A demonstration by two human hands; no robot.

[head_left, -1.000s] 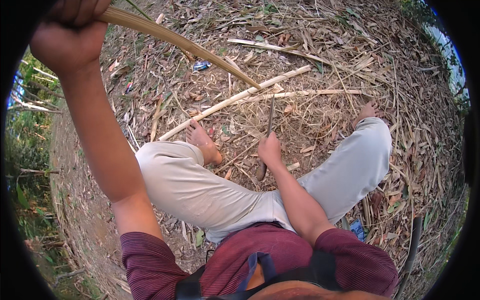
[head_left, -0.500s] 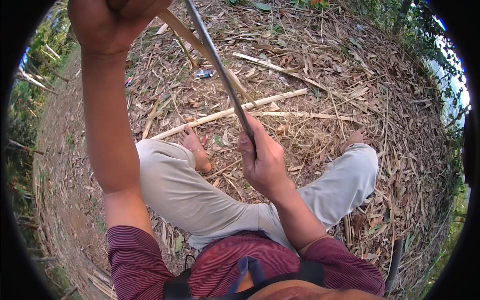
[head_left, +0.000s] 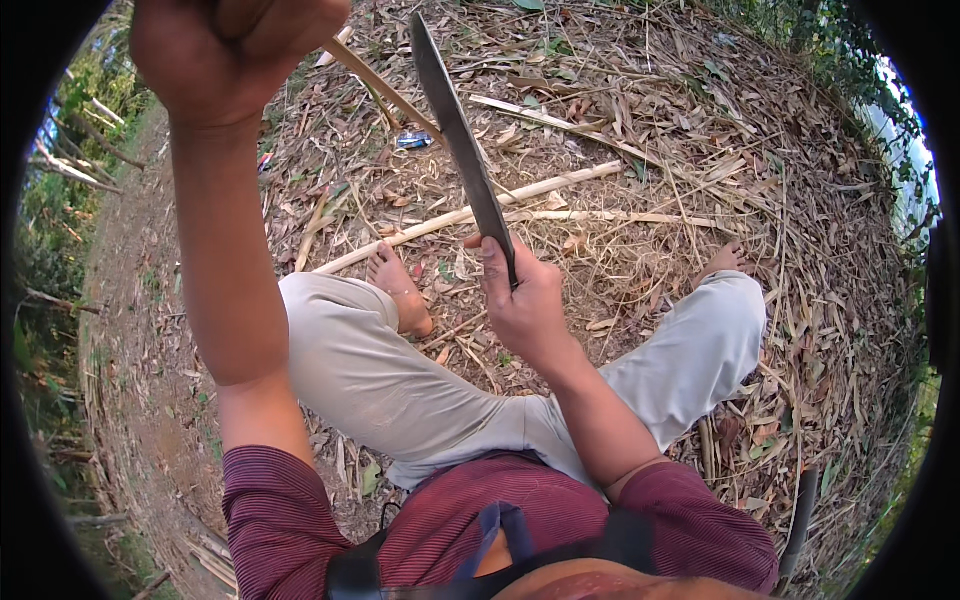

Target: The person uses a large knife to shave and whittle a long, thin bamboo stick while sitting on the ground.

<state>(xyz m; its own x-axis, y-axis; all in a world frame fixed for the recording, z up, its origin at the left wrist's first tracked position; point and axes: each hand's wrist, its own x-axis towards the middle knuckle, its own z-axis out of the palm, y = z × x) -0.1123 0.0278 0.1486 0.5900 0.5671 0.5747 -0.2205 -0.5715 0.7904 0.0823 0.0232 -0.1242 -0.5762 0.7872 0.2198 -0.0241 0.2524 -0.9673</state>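
My left hand (head_left: pixel 225 70) is raised at the upper left, its fingers closed around the upper end of a bamboo strip (head_left: pixel 390 90). From there the strip slants down to the right and passes behind a machete (head_left: pixel 458 130). My right hand (head_left: pixel 528 305) grips the machete low down, in front of my lap, thumb pressed along it. The dark blade points up and slightly left, its broad side partly turned to view. The fingers of my left hand are cut off partly by the upper edge.
A long pale split pole (head_left: pixel 540 188) lies across the ground beyond my feet, with another strip (head_left: pixel 620 217) beside it and one farther off (head_left: pixel 560 132). A small blue packet (head_left: pixel 413 140) rests among dry leaves. A dark curved tube (head_left: pixel 800 520) stands at lower right.
The machete has turned from nearly edge-on to showing its broad side, and its tip has shifted right. My right hand has moved slightly. The left hand still holds the strip.
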